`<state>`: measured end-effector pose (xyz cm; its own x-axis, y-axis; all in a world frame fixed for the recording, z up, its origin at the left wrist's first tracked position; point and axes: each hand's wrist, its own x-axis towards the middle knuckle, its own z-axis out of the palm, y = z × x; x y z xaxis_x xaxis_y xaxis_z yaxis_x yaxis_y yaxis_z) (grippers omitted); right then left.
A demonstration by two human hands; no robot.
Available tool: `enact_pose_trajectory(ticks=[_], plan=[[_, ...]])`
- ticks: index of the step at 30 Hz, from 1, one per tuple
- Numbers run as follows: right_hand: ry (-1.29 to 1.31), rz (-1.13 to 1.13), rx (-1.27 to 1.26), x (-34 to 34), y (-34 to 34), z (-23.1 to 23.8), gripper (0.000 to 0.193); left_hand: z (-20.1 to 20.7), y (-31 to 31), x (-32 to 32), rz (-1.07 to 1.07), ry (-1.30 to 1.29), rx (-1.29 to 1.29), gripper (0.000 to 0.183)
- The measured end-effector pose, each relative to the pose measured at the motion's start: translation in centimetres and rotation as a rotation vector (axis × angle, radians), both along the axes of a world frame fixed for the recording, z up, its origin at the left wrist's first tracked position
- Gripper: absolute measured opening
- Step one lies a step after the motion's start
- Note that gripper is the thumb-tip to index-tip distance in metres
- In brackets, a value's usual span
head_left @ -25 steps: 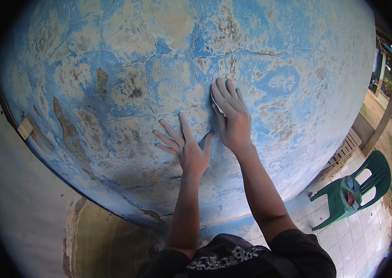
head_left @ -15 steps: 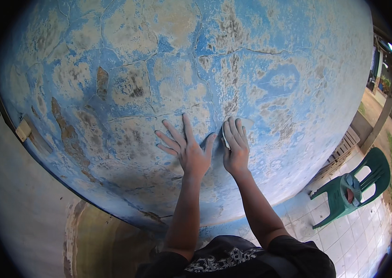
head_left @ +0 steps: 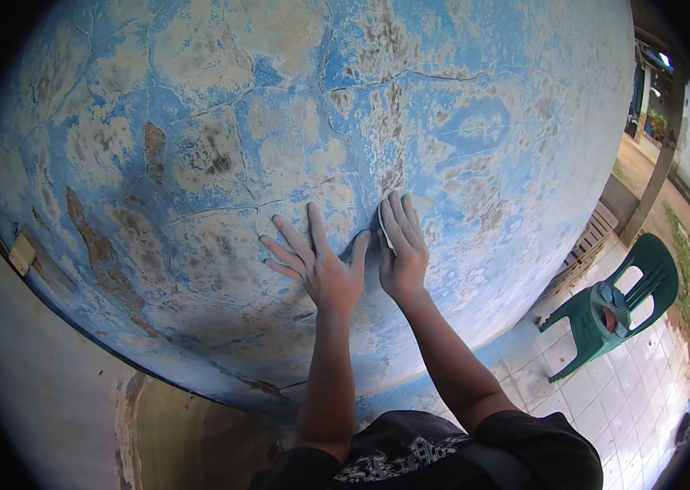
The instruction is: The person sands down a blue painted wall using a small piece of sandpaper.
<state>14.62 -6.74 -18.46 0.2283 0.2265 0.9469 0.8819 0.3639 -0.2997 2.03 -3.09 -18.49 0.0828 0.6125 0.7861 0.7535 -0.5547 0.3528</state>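
Note:
My left hand (head_left: 330,278) lies against a worn blue wall (head_left: 280,155), its fingers spread wide and nothing in it. Close to its right, my right hand (head_left: 405,265) has its fingers together and presses a thin pale sheet (head_left: 421,204), perhaps sandpaper, to the wall. Only the sheet's edges show beside the fingers; the rest is hidden beneath them. Grey-white dust coats both hands. Around them the paint is patchy, with bare pale areas, dark stains and long cracks.
A green plastic chair (head_left: 606,318) with a cloth-like bundle (head_left: 609,309) on it stands at the right on white tiles (head_left: 578,392). Behind it are a slatted wooden piece (head_left: 586,245) and a post (head_left: 654,192). A pale switch box (head_left: 22,255) sits at the wall's left edge.
The view has shifted a little to the right. My right hand has slid slightly up the wall with the sheet under it; my left hand stays spread on the wall.

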Motion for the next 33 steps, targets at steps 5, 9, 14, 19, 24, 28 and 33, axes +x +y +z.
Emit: enact_pose_trajectory(ticks=[5, 9, 14, 19, 24, 28, 33], plan=[[0.031, -0.052, 0.129, -1.4, 1.6, 4.8, 0.055, -0.3, 0.2, -0.2, -0.014, -0.031, -0.01, 0.101], [-0.044, 0.015, 0.151, -1.1, 1.4, 9.9, 0.056, -0.2, -0.3, -0.1, -0.001, -0.049, -0.049, 0.101], [-0.008, -0.044, 0.039, -0.3, 0.1, 2.0, 0.057, 1.4, -0.2, -0.3, -0.095, -0.374, 0.013, 0.117], [0.069, -0.015, 0.02, -0.3, 0.4, 0.5, 0.049, 1.2, 0.4, -0.9, 0.058, -0.279, -0.066, 0.125], [-0.05, 0.095, 0.146, -0.2, 0.6, 11.8, 0.048, 1.0, 0.7, -0.8, 0.067, -0.25, -0.077, 0.127], [-0.037, 0.071, 0.095, -0.3, 0.1, 9.3, 0.05, 0.8, 0.8, -0.9, 0.065, -0.251, -0.095, 0.127], [0.116, 0.011, 0.117, -3.0, 0.9, 0.9, 0.047, 1.3, 0.5, -0.8, 0.058, -0.252, -0.087, 0.129]])
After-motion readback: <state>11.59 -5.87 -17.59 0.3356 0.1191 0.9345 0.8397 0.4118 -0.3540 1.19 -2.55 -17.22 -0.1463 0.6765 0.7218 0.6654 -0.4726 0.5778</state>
